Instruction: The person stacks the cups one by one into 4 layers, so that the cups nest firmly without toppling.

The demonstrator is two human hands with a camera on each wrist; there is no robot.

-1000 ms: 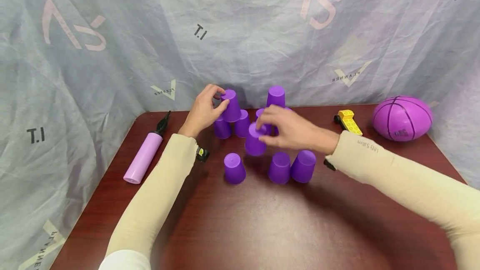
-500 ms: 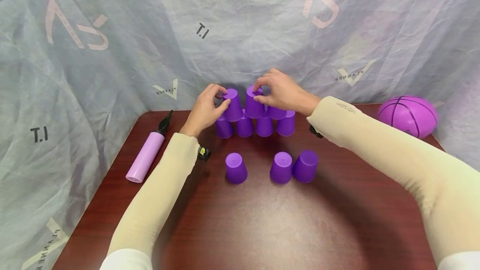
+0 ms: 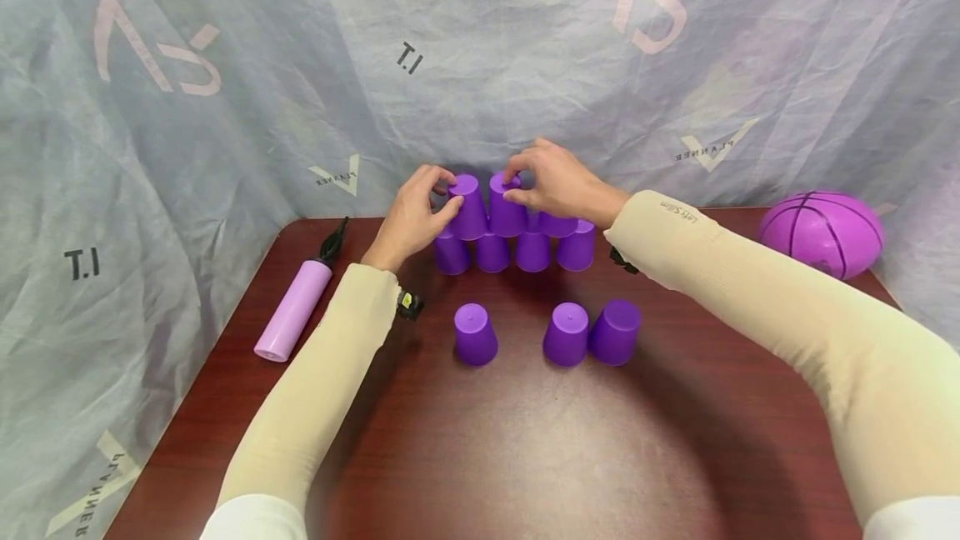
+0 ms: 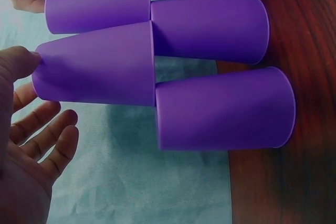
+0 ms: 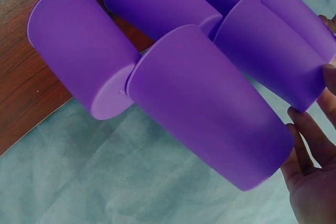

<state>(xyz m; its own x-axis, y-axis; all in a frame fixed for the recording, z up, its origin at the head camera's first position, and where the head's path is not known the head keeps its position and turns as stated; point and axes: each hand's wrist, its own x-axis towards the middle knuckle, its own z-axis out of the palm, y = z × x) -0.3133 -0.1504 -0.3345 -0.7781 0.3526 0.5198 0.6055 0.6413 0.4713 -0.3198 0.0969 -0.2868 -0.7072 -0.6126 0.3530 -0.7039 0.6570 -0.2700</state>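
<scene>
Upside-down purple plastic cups form two rows at the back of the table, with three upper cups straddling the lower ones. My left hand (image 3: 416,211) pinches the base of the leftmost upper cup (image 3: 468,211) between thumb and fingers. Beside it, my right hand (image 3: 558,177) pinches the middle upper cup (image 3: 507,211) near its base, and that cup's rim is right at the tops of the lower cups (image 3: 532,252). The third upper cup (image 5: 210,108) stands unheld below my right hand's fingers. In the left wrist view, both held cups (image 4: 94,66) sit side by side.
Three more upturned purple cups stand nearer on the table: one on the left (image 3: 476,336), and a middle one (image 3: 566,336) close to a right one (image 3: 615,333). A pink hand pump (image 3: 294,311) lies left, and a purple ball (image 3: 822,234) sits right. Grey fabric (image 3: 480,65) hangs behind.
My right hand has carried its cup up and back from above the table into the upper row, beside the left hand's cup. My left hand has stayed on its cup.
</scene>
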